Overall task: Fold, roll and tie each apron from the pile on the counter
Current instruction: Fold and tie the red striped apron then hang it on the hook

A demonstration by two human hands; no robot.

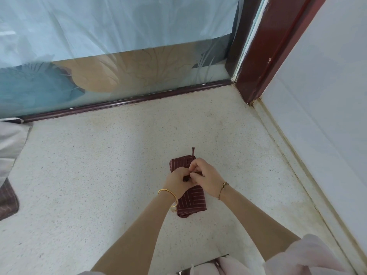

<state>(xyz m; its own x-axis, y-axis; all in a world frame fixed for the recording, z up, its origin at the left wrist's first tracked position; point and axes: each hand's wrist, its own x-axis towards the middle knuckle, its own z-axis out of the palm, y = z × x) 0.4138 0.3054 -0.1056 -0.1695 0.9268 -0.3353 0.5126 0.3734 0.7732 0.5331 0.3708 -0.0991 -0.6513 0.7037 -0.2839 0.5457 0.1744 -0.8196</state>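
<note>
A dark red apron with thin pale stripes (191,203) lies rolled into a short bundle on the speckled counter (99,175), slightly right of centre. Both hands meet over its middle. My left hand (176,180) and my right hand (204,175) pinch the apron's tie strings between their fingertips on top of the roll. One string end (192,150) sticks out past the far end of the bundle. The knot itself is hidden under my fingers.
At the left edge lie more aprons: a pale grey one (10,147) and a dark red striped one (8,199). A glass panel (119,56) with a dark red frame (127,100) closes the back. A white wall (327,116) bounds the right.
</note>
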